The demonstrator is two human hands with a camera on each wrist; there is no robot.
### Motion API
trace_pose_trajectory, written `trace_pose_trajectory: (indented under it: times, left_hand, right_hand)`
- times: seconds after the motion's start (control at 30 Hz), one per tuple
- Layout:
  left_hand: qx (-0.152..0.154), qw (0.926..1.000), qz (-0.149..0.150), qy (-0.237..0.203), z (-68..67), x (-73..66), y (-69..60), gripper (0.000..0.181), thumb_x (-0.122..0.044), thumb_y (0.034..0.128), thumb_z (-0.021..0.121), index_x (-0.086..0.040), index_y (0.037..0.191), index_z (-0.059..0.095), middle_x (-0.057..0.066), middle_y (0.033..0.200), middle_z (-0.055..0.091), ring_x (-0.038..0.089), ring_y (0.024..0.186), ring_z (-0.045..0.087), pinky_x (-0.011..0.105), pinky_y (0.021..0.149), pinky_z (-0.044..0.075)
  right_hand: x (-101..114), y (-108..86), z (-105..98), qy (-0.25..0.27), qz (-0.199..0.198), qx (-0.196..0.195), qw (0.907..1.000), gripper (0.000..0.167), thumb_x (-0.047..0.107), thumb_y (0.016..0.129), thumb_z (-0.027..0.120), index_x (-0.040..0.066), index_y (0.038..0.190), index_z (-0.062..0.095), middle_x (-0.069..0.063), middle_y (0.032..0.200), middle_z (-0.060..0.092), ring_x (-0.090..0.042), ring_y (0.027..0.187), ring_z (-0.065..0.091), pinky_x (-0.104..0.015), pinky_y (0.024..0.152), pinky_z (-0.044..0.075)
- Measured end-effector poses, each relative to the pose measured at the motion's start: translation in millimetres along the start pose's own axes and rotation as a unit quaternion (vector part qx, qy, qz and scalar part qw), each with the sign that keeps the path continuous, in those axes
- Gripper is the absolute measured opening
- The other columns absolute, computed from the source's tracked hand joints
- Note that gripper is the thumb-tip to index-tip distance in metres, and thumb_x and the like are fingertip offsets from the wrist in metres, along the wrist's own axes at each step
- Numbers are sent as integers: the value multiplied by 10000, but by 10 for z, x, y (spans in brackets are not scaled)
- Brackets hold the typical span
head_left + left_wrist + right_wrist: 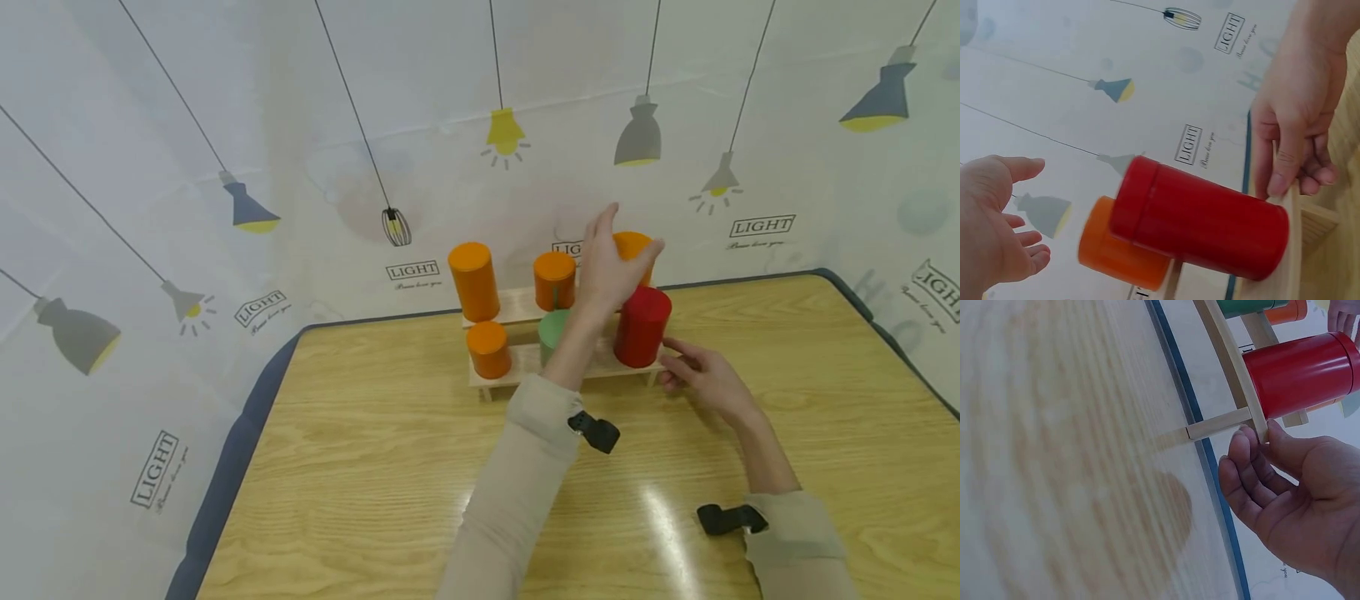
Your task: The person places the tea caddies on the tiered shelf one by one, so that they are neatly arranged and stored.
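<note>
My left hand [609, 271] is raised at the back right canister, thumb spread from the fingers, holding nothing. In the left wrist view a gap separates that hand [991, 219] from the red canister [1204, 215] and the orange canister [1116, 244] behind it. My right hand [708, 383] pinches the right end of a low wooden shelf [1235, 356], thumb above and fingers below. The red canister [642, 327] stands upright on that front board, close to the right thumb. A green canister [553, 333] on the same board is partly covered by my left arm.
An orange canister [489, 350] stands at the front board's left end. Behind, a second wooden board [517, 304] carries a tall orange canister [474, 282] and a shorter orange one [555, 281]. A lamp-patterned cloth [360, 167] backs the wood-grain table [360, 450].
</note>
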State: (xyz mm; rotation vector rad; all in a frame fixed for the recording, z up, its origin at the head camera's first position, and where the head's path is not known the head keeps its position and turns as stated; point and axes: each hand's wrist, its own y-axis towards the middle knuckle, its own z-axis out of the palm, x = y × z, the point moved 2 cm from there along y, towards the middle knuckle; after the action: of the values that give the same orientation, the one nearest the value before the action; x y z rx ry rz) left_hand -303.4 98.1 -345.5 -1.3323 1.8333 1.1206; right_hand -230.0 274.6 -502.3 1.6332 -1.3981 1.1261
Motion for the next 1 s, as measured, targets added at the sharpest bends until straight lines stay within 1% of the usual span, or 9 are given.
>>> trace_pose_trajectory:
  times: [0.07,0.2,0.33,0.43,0.57,0.67,0.8,0.9,1.0]
  left_hand:
    - [-23,9999,135,-44,-63,-53,-20,723,-358,943,720,-156,1549,381,-8,1567,391,148,1391,413,283,1113,383]
    - [-39,9994,293,-161,-159,-127,-55,683,-336,954,710,-142,1534,407,-1,1561,404,152,1391,412,286,1117,377]
    - [-7,9985,450,-315,-242,-174,-102,649,-311,960,704,-123,1517,431,2,1534,441,148,1371,432,256,1102,380]
    - [92,9971,564,-505,-315,-195,-148,627,-296,965,699,-112,1508,443,-2,1510,467,135,1341,447,210,1066,392]
    - [270,9943,637,-808,-437,-200,-219,596,-273,976,690,-106,1497,456,-1,1494,484,120,1304,453,172,1027,404]
    - [296,9929,725,-899,-541,-193,-286,559,-243,978,688,-96,1475,478,19,1477,503,132,1290,469,173,1026,408]
    - [283,9915,918,-882,-663,-170,-370,526,-220,980,685,-75,1450,499,52,1452,524,153,1275,481,180,1034,403]
    - [384,9908,996,-834,-737,-150,-414,531,-230,987,674,-61,1455,489,51,1445,531,147,1291,479,170,1051,384]
    - [560,9904,1038,-717,-812,-122,-457,536,-244,999,656,-50,1463,470,51,1448,527,151,1321,473,171,1075,367]
  right_hand:
    - [21,-7,1,-75,21,-18,10000,588,245,1082,493,-97,1525,314,-252,1045,687,-238,860,692,-295,765,585]
    - [42,-16,-4,-283,73,-27,9996,612,304,1080,488,-91,1521,332,-251,1091,687,-254,907,695,-258,800,568]
    - [50,-23,-12,-491,146,-36,9987,636,361,1077,478,-55,1536,334,-272,1183,660,-270,967,695,-239,820,545]
    - [66,-29,-21,-579,165,-46,9982,635,368,1077,477,-23,1552,323,-292,1272,613,-307,1010,694,-249,838,536]
    - [107,-28,-37,-755,105,-104,9970,618,341,1077,483,-22,1551,324,-309,1333,556,-390,1069,661,-322,863,539]
    - [147,-19,-57,-1004,67,-166,9948,619,340,1076,481,-41,1540,331,-314,1340,537,-425,1098,628,-363,848,544]
    - [188,-24,-116,-1315,-71,-266,9909,609,332,1077,481,-69,1518,353,-308,1319,552,-385,1056,645,-262,775,542]
    - [223,-42,-163,-1509,-201,-378,9876,590,313,1076,487,-84,1499,375,-301,1291,574,-380,1029,655,-177,721,501]
    - [268,-54,-192,-1677,-287,-457,9844,579,296,1075,496,-94,1488,385,-312,1286,572,-441,1053,636,-224,737,510]
